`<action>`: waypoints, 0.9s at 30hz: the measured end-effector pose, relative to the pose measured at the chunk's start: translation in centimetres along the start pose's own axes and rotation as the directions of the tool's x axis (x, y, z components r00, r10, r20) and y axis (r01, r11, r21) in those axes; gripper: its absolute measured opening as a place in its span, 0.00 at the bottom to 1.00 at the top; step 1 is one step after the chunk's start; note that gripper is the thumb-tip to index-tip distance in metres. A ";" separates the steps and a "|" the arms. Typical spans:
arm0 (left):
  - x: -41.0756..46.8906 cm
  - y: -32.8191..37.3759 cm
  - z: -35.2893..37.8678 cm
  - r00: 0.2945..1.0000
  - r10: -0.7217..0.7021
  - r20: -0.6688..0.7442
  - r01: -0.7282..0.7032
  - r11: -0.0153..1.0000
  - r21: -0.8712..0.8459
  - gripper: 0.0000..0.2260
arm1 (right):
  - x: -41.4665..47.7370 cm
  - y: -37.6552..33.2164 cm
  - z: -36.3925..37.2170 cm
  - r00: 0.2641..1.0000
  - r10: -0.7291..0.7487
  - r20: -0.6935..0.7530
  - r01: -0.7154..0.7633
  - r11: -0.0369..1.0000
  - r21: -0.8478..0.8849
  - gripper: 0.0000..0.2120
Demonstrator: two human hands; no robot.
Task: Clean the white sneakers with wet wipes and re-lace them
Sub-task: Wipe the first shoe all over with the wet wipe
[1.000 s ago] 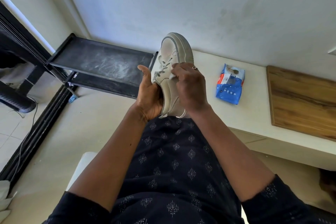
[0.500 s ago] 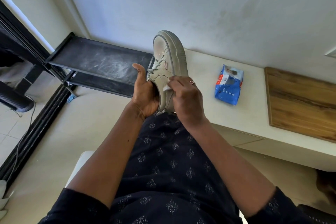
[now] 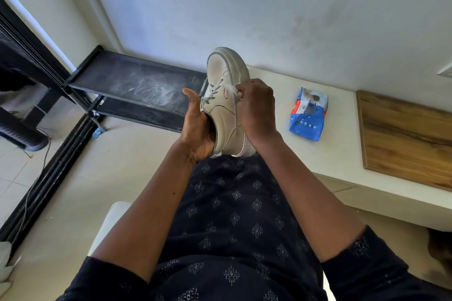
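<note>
I hold one off-white sneaker (image 3: 223,76) upright over my lap, toe pointing up and away, its laces still threaded. My left hand (image 3: 198,129) grips the heel end from the left, thumb raised beside the laces. My right hand (image 3: 255,110) covers the shoe's right side and pinches a small white wet wipe (image 3: 232,90) against the upper near the eyelets. The blue pack of wet wipes (image 3: 308,114) lies on the low white ledge (image 3: 342,154) to the right. Only this one sneaker is in view.
A black dusty shoe rack (image 3: 137,85) stands on the left against the wall. A wooden board (image 3: 406,137) lies on the ledge at the far right. A black cable runs along the floor at the left. I sit on a white seat (image 3: 105,225).
My right hand slid with the wipe along the shoe's side, down towards the heel and then up to the eyelets. The sneaker tilted slightly left; my left hand kept its grip.
</note>
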State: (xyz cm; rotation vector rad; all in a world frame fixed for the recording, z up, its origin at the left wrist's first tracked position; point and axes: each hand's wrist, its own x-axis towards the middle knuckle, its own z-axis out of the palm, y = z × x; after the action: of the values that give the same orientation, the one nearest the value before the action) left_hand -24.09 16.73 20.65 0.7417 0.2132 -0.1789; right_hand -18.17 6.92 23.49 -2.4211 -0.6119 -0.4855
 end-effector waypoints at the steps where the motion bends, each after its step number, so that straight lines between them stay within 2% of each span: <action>1: 0.0 -0.1 -0.1 1.000 0.004 -0.003 -0.004 1.000 -0.014 0.47 | -0.6 -0.2 -0.1 1.000 0.005 0.011 -0.005 1.000 -0.005 0.05; 3: -0.1 -0.2 -0.2 1.000 0.014 0.002 -0.014 0.999 -0.044 0.48 | -1.9 -0.4 0.0 1.000 -0.018 0.020 0.018 1.000 -0.020 0.04; 9: -0.2 -0.4 -0.4 0.999 0.024 0.048 -0.020 0.995 -0.098 0.50 | -5.9 0.2 -1.0 0.990 -0.096 0.103 0.095 0.995 0.009 0.10; 16: -0.1 -0.1 -0.1 0.999 0.008 0.048 -0.004 0.997 -0.072 0.48 | -4.3 0.9 -0.7 0.997 -0.083 -0.004 0.083 0.994 0.068 0.09; 20: -0.3 -0.2 0.0 0.999 0.002 0.052 0.000 1.000 -0.027 0.46 | -1.6 1.5 -0.2 0.997 -0.046 -0.057 0.048 0.998 0.029 0.07; 27: -0.2 0.1 0.1 1.000 -0.014 -0.025 0.014 0.999 0.033 0.42 | 2.3 1.6 0.0 0.989 -0.042 -0.141 0.043 0.999 0.005 0.05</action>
State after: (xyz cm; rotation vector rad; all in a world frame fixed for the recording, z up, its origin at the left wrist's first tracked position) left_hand -24.30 16.73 20.81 0.7754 0.2397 -0.1869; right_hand -15.42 6.52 23.82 -2.3465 -0.6046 -0.6641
